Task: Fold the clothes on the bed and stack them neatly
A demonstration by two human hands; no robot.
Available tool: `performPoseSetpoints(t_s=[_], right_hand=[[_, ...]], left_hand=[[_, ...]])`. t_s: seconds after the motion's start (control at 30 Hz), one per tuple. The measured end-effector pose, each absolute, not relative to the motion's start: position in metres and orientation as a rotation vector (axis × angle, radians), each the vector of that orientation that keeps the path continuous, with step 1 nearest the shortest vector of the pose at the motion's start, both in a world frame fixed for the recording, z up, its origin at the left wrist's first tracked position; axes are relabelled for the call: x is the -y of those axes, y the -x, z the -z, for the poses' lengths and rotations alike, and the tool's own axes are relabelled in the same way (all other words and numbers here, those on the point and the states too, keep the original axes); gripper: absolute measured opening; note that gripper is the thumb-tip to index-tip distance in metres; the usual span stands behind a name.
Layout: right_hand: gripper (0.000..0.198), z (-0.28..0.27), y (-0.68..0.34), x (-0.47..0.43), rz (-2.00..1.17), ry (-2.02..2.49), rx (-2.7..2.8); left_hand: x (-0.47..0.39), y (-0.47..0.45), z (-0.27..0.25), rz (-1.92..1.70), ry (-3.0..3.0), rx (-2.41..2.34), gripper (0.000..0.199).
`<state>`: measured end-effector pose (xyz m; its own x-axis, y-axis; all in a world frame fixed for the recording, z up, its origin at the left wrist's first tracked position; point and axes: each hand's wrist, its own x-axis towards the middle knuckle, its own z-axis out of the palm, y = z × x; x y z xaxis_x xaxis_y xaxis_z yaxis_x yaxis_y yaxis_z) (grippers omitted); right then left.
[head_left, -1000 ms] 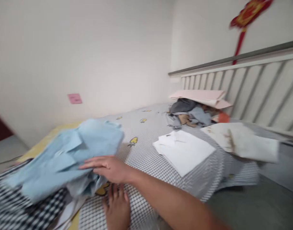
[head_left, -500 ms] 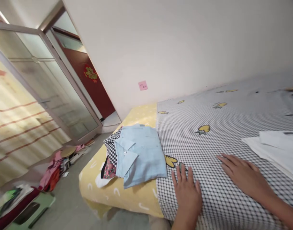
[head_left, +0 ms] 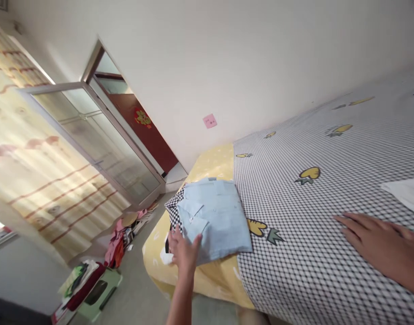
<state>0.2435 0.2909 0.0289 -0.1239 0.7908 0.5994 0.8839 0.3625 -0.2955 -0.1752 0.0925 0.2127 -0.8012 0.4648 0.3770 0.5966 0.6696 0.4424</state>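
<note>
A folded light blue shirt (head_left: 223, 221) lies collar-left on top of a small pile of clothes near the bed's corner. Beneath its left side peeks a black-and-white checked garment (head_left: 173, 207). My left hand (head_left: 185, 250) is at the pile's near left edge, fingers apart, by the shirt's collar; whether it touches the cloth I cannot tell. My right hand (head_left: 379, 241) rests flat with stretched fingers on the checked bedsheet (head_left: 295, 262). Beyond it, at the right edge, part of a white garment (head_left: 406, 192) shows.
Yellow bedding (head_left: 220, 158) covers the bed's left end. On the floor to the left stand a green stool (head_left: 105, 289) and a heap of pink and red things (head_left: 115, 243). A glass door (head_left: 102, 144) stands open by the curtain (head_left: 58, 180).
My left hand has moved left from the checked sheet to the near left edge of the clothes pile. My right hand stays on the sheet. The view has swung left.
</note>
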Motion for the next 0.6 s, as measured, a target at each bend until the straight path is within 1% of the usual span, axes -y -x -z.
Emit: performPoseSetpoints(t_s=[0.03,0.07,0.13,0.17,0.27,0.33,0.4,0.47,0.53,0.6], right_hand=[[0.044,-0.026,-0.244,-0.292,0.170,1.417,1.966],[0.044,-0.024,-0.245,-0.293,0.170,1.380,2.003],[0.042,-0.019,-0.246,-0.295,0.165,1.374,2.043],[0.042,-0.017,-0.246,-0.295,0.166,1.379,2.040],[0.045,-0.016,-0.246,-0.294,0.194,1.362,2.011],[0.046,-0.019,-0.245,-0.292,0.205,1.363,2.001],[0.045,-0.027,-0.243,-0.289,0.198,1.390,2.011],[0.043,-0.037,-0.241,-0.286,0.178,1.425,2.029],[0.040,-0.047,-0.240,-0.283,0.158,1.453,2.049],[0.038,-0.055,-0.240,-0.280,0.148,1.470,2.058]], left_hand=[[-0.095,0.176,-0.218,0.783,0.939,2.727,0.071],[-0.097,0.174,-0.222,0.748,1.015,2.759,0.062],[-0.106,0.159,-0.228,0.728,1.087,2.718,0.043],[-0.111,0.146,-0.231,0.737,1.107,2.661,0.037],[-0.130,0.094,-0.230,0.695,1.402,2.382,0.035],[-0.141,0.054,-0.221,0.523,1.806,2.106,0.027],[-0.146,0.018,-0.206,0.293,2.229,1.707,0.021],[-0.145,-0.006,-0.187,0.175,2.454,1.329,0.026],[-0.140,-0.015,-0.168,0.173,2.505,1.186,0.032],[-0.135,-0.012,-0.152,0.213,2.495,1.249,0.032]])
